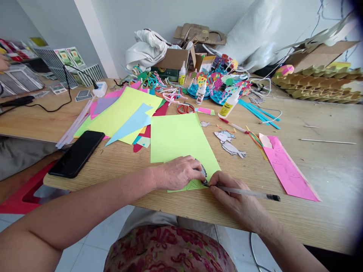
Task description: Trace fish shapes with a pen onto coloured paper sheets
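Note:
A sheet of light green paper (178, 136) lies at the table's front edge. My left hand (181, 173) rests on it, fingers bent and pressing down a small grey paper fish cutout (203, 170), mostly covered by the fingers. In my right hand (231, 192) is a slim pen (249, 192), its tip beside the cutout at the sheet's lower right. Thin pencil-like lines (193, 184) show on the green paper below my left fingers. Other paper fish cutouts (232, 149) lie to the right of the sheet, and a marked pink paper strip (289, 166) lies farther right.
A black phone (76, 154) and stacked coloured papers (121, 113) are on the left. Red-handled scissors (185, 108), a glue bottle (229, 105) and colourful crafts (218, 85) stand behind the sheet. Egg trays (317, 85) are at the far right. Part of another person's hand (3, 62) shows far left.

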`<state>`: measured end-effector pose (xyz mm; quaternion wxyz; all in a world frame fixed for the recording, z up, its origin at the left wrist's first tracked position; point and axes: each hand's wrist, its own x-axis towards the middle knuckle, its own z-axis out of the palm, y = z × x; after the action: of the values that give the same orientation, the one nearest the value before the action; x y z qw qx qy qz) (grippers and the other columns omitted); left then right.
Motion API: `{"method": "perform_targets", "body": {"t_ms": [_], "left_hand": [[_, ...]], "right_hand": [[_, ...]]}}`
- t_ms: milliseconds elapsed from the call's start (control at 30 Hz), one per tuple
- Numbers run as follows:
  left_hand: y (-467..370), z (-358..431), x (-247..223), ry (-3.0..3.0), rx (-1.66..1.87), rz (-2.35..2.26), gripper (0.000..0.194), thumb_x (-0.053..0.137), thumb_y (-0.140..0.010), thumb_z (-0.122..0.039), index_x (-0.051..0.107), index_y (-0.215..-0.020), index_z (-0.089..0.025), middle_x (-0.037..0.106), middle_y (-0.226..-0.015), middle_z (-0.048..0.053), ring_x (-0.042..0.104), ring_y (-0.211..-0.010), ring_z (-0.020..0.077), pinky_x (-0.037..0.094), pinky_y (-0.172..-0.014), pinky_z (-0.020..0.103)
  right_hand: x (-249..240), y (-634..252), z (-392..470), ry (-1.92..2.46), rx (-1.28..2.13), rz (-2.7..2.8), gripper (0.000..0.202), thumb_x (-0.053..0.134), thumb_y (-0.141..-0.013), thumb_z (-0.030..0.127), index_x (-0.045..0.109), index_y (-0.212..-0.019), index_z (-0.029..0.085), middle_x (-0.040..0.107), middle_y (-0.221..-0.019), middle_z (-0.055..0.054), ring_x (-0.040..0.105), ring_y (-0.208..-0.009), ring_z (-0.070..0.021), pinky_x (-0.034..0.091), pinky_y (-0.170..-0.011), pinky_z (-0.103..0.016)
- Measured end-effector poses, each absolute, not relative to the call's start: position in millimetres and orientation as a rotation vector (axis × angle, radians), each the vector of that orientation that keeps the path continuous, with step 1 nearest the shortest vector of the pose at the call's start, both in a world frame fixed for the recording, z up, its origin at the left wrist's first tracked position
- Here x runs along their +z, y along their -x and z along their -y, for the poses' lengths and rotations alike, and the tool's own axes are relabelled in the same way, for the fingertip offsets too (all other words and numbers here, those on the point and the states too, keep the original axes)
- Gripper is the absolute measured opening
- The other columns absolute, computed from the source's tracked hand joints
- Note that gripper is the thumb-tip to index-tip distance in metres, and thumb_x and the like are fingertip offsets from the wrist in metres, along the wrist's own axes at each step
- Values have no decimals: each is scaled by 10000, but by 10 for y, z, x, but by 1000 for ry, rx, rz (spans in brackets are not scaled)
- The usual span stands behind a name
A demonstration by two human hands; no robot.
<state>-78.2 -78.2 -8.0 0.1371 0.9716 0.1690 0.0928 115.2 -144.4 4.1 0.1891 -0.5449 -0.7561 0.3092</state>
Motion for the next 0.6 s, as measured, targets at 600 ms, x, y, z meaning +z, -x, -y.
{"method": "perform_targets", "body": {"t_ms": [600], "left_hand": [[773, 745, -149, -2781, 300, -495, 357, 471, -778, 3, 616, -1054, -173, 587, -1054, 59, 515, -923, 169, 373, -894, 283]], "right_hand": [[-1, -1105, 1402, 1575, 888, 2113, 152, 397, -854, 300, 486, -758, 222, 529, -570, 43, 481, -552, -131, 362, -523, -241]]}}
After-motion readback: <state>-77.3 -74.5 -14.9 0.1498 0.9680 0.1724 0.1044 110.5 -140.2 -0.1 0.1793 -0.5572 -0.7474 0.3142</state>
